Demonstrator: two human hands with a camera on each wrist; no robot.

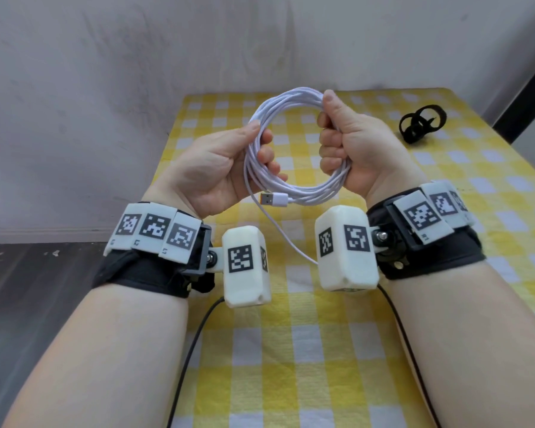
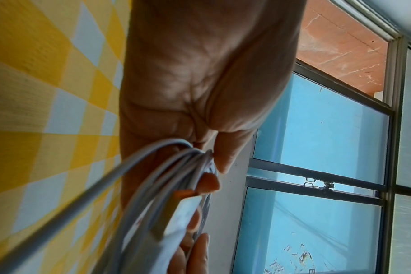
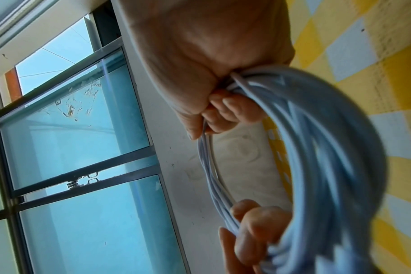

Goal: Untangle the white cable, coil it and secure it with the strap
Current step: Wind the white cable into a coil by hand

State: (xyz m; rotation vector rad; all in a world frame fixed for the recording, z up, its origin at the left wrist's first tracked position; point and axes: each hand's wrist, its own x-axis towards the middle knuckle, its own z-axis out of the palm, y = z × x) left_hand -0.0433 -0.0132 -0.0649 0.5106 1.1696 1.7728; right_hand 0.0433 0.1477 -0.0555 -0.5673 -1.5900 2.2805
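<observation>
Both the left hand and right hand grip the coiled white cable, fingers curled round it

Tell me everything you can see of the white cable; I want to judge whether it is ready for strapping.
The white cable is thin, smooth and round, wound into a circular coil of several loops held upright above the table. The right hand grips the coil's right side in a fist; the left hand holds its left side between thumb and fingers. A flat metal plug sticks out at the bottom. One loose strand trails down toward the person. No strap is on it.
</observation>
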